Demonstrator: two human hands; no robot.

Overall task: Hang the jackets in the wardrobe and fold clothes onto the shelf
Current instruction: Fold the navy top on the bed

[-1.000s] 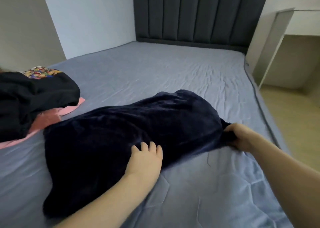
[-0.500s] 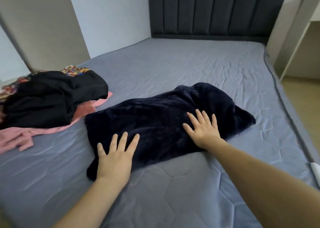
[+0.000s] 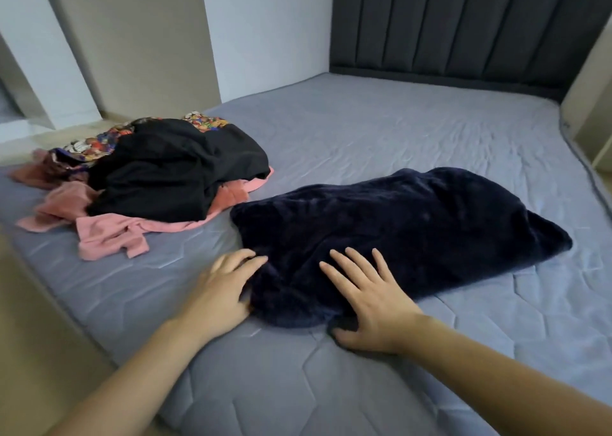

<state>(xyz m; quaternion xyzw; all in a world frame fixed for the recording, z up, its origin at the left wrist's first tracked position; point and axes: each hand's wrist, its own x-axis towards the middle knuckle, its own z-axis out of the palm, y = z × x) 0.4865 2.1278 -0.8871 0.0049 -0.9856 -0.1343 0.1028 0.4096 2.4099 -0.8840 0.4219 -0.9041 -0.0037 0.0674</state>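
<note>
Navy plush garment (image 3: 404, 236) lies flat on the bed (image 3: 381, 137), part-folded into a long bundle. Its long axis runs left-near to right-far, from the end under the hands out to a pointed corner at right. Both hands sit at the near-left end. Left hand (image 3: 222, 289) is at the garment's left edge, fingers (image 3: 246, 261) loosely curved against or just under the fabric; can't tell if it actually grips. Right hand (image 3: 371, 298) rests on top of the near edge, fingers (image 3: 356, 263) straight and spread, thumb down at the hem on the mattress. The rest of the bundle lies ahead and to the right of both hands, so the right hand is nearer the far end. Likely next: fold or roll from this end.

Bed has a grey-blue quilted cover and a dark padded headboard (image 3: 463, 28). Unfolded pile just left of the garment: black clothes (image 3: 178, 170) on pink clothes (image 3: 112, 236), floral piece (image 3: 205, 122) behind. Pale walls; wardrobe and shelf not in view.
</note>
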